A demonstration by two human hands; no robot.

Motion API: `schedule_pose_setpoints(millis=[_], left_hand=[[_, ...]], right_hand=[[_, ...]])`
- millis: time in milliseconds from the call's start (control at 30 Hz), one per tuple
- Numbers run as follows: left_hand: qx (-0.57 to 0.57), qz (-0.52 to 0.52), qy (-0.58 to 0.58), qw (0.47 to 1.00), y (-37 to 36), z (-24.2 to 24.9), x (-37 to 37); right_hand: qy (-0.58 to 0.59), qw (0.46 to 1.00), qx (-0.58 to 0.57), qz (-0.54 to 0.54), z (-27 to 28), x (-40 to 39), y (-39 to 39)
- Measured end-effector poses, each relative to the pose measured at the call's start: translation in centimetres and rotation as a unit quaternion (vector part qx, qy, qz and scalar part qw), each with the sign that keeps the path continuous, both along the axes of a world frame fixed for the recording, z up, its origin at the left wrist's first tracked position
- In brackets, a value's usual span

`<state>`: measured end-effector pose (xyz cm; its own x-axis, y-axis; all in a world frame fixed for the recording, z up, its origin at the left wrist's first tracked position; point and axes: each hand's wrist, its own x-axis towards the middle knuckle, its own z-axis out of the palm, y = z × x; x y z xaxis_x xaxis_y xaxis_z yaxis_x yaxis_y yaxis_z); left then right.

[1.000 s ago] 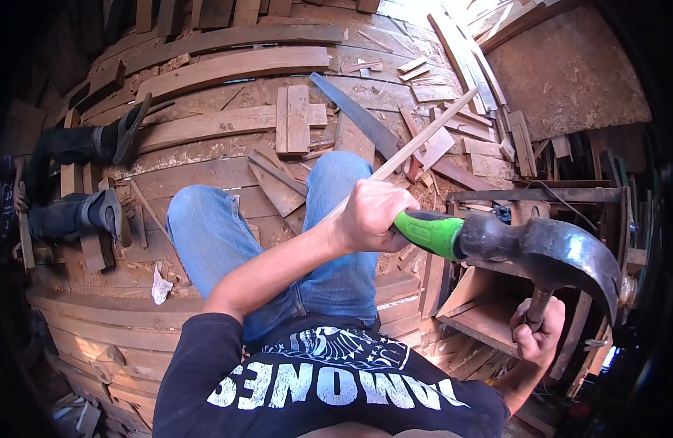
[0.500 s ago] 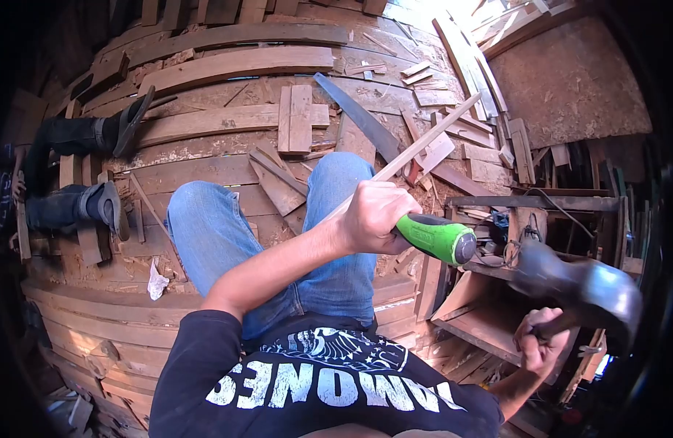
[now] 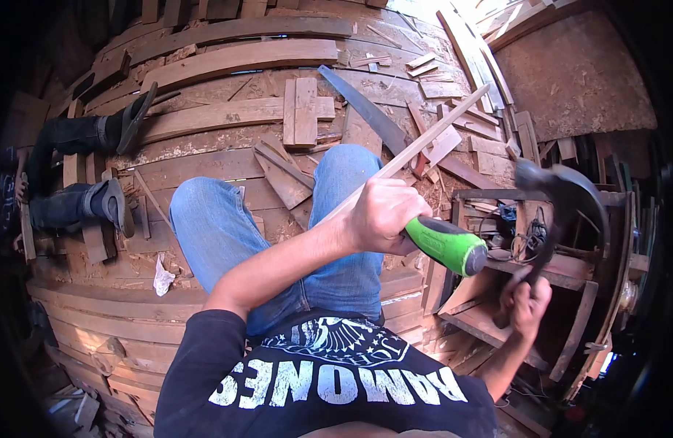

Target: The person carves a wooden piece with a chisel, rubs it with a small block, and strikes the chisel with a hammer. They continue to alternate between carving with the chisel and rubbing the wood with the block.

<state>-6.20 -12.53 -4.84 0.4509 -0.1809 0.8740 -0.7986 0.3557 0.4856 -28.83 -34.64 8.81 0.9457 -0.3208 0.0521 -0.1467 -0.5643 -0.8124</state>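
My left hand (image 3: pixel 391 215) is closed around the green and black handle (image 3: pixel 449 244) of a tool over my lap; its other end is hidden. A thin wooden strip (image 3: pixel 438 135) runs from beside that hand and forearm toward the upper right; whether the fingers also grip it is unclear. My right hand (image 3: pixel 524 303) is wrapped around the shaft of a claw hammer (image 3: pixel 570 190). The hammer's head is raised above that hand, to the right of the green handle and apart from it.
A handsaw (image 3: pixel 365 113) lies on the plank floor beyond my knees, among boards (image 3: pixel 241 62) and offcuts. Another person's legs (image 3: pixel 74 208) are at the left. At the right stands a wooden frame (image 3: pixel 570 274) with cables and scraps.
The hammer and my right hand have moved left, with the hammer head now higher and turned more upright. My left hand and the green handle have shifted slightly right and down in view.
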Motion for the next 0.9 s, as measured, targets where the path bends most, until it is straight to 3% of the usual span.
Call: schedule_pose_setpoints(millis=[133,233,300,400,467,533,633,767,900], left_hand=[[0.018,0.0,-0.024,1.0,0.1,0.1,-0.8],[0.023,-0.013,-0.031,0.999,0.2,0.0,-0.5],[0.023,-0.018,-0.038,0.999,0.2,-0.1,-0.3],[0.009,0.021,-0.023,0.999,0.3,-0.3,-0.3],[-0.005,0.016,-0.024,1.0,0.4,0.0,0.1],[-0.041,0.005,0.005,0.999,-0.2,0.0,-0.1],[0.067,0.042,-0.011,0.997,0.2,-0.6,-0.7],[0.031,0.059,0.033,0.997,-1.5,-2.8,-0.6],[0.038,0.062,-0.011,0.997,-0.8,-2.3,-0.4]], right_hand=[[0.094,0.984,0.094,-0.117,-8.0,2.6,0.5],[0.124,0.949,0.203,-0.207,-18.2,4.2,-0.7],[0.053,0.976,0.12,-0.176,-20.7,5.1,1.0],[0.045,0.98,-0.116,-0.153,-26.1,6.0,1.0],[0.025,0.974,-0.161,-0.156,-28.5,8.3,1.9],[0.014,0.976,-0.171,-0.131,-29.2,10.5,2.7],[-0.002,0.982,-0.173,-0.069,-29.1,13.6,3.5],[-0.018,0.986,-0.161,0.043,-28.0,18.8,5.3],[-0.035,0.979,-0.145,0.137,-26.6,22.5,7.8]])
